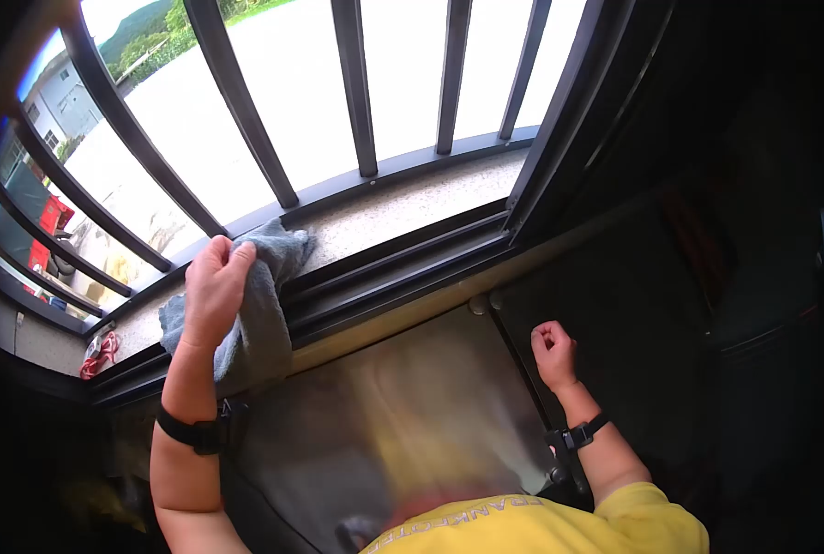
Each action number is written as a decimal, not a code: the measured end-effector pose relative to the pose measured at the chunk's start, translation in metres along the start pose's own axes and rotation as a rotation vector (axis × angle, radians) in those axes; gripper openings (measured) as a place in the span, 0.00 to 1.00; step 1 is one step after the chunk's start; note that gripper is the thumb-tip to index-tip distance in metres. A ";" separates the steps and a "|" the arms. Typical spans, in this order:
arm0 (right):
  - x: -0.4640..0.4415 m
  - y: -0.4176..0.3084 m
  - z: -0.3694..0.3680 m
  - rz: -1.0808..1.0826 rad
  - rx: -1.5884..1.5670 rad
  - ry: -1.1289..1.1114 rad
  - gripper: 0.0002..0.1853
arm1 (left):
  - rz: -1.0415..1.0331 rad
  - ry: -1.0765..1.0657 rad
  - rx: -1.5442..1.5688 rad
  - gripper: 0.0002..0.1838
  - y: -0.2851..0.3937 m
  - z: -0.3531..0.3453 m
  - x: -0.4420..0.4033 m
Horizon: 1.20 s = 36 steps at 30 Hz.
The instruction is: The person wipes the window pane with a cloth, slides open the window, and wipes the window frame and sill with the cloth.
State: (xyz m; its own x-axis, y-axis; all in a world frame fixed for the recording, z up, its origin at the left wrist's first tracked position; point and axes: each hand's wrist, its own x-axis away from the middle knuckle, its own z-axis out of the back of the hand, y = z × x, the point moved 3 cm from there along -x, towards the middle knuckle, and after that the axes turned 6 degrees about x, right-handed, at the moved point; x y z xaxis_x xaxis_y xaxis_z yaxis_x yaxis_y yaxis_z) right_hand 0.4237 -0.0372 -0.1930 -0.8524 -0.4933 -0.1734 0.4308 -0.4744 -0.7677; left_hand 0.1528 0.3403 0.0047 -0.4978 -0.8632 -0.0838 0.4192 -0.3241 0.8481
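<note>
A grey-blue towel hangs over the window sill and its dark track, bunched at the top near the foot of the bars. My left hand grips it from above, fingers closed on the bunched part. One flap spreads left of my wrist, and another drapes down inside over the frame. Off to the right, my right hand is held in a loose fist over the dark area beside the shiny metal surface, with nothing visible in it. Both forearms wear black straps with a small device.
Dark vertical window bars stand along the outer edge of the pale speckled sill. A red cord lies at the sill's left end. Below the window is a reflective metal panel. A dark window frame rises on the right.
</note>
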 end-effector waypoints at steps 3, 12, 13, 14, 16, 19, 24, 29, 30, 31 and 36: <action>0.011 0.060 -0.009 0.044 0.192 0.081 0.02 | 0.059 0.127 0.724 0.07 0.012 0.009 -0.031; 0.018 0.060 -0.018 0.077 0.559 0.125 0.02 | -0.213 -0.287 0.488 0.15 0.090 -0.160 -0.041; 0.018 0.060 -0.018 0.106 0.552 0.126 0.02 | -0.279 -0.205 0.314 0.16 0.069 -0.188 -0.057; 0.018 0.060 -0.019 0.109 0.556 0.120 0.02 | -0.137 -0.395 0.352 0.16 0.090 -0.195 -0.045; 0.017 0.060 -0.020 0.111 0.550 0.125 0.02 | -0.199 -0.309 0.126 0.16 0.086 -0.222 -0.047; 0.017 0.058 -0.020 0.105 0.544 0.134 0.02 | -0.208 -0.351 0.055 0.18 0.095 -0.238 -0.048; 0.018 0.057 -0.021 0.100 0.543 0.130 0.02 | -0.574 -0.364 -0.336 0.17 0.095 -0.240 -0.047; 0.017 0.052 -0.021 0.122 0.560 0.151 0.02 | -0.622 -0.141 0.090 0.10 0.118 -0.235 -0.050; 0.018 0.053 -0.020 0.122 0.562 0.149 0.02 | -0.540 -0.264 0.118 0.10 0.115 -0.241 -0.050; 0.018 0.053 -0.021 0.122 0.558 0.151 0.02 | -0.458 -0.387 0.143 0.13 0.113 -0.245 -0.049; 0.020 0.057 -0.021 0.101 0.523 0.146 0.02 | -0.519 -0.495 0.093 0.11 0.106 -0.250 -0.047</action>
State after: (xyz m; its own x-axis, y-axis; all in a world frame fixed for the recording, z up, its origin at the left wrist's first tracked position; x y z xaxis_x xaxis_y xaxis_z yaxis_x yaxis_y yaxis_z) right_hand 0.4252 -0.0585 -0.2530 -0.8155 -0.4665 -0.3426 0.5706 -0.7474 -0.3403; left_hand 0.4105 0.2501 -0.0327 -0.9099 -0.3234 -0.2599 -0.0201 -0.5914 0.8062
